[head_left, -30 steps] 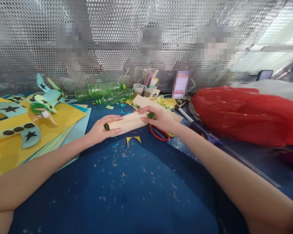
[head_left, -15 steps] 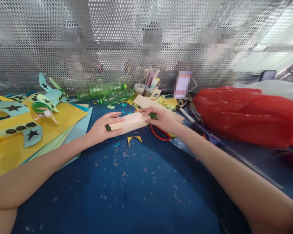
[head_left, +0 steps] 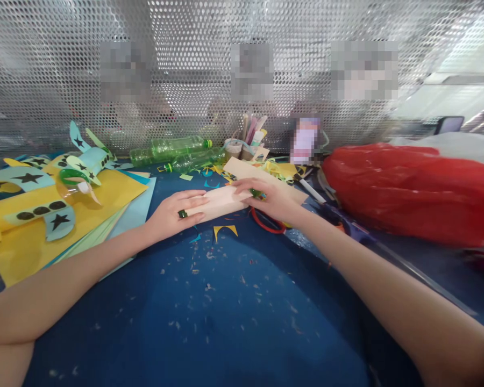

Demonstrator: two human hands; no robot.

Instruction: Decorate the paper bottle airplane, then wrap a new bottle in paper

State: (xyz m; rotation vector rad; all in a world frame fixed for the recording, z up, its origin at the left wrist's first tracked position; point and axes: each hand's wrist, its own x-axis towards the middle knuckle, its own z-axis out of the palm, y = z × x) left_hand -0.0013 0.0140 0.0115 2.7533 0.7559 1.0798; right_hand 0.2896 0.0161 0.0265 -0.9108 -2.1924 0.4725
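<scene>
Between my two hands lies a green plastic bottle (head_left: pixel 257 192) with a sheet of cream paper (head_left: pixel 222 202) wrapped around it. My left hand (head_left: pixel 176 212) is closed around its left end, where a bit of dark green shows between thumb and fingers. At the other end my right hand (head_left: pixel 271 198) grips the paper edge and bottle, fingertips on top. Most of the bottle is hidden under the paper. Just beyond my right hand, a flat cream paper strip (head_left: pixel 242 169) rests on the blue table (head_left: pixel 210 322). Red-handled scissors (head_left: pixel 268 224) lie partly under that hand.
Yellow and blue paper-covered bottle planes (head_left: pixel 28 209) sit on coloured sheets (head_left: pixel 135 188) at left. Green bottles (head_left: pixel 181 145) lie by the perforated metal screen (head_left: pixel 185 70), near cups of sticks (head_left: pixel 250 140). A red plastic bag (head_left: pixel 407 188) and glue gun (head_left: pixel 355 228) are at right.
The view has shifted slightly, so everything sits a little further right. Both hands keep their hold on the paper-wrapped bottle, which has hardly moved.
</scene>
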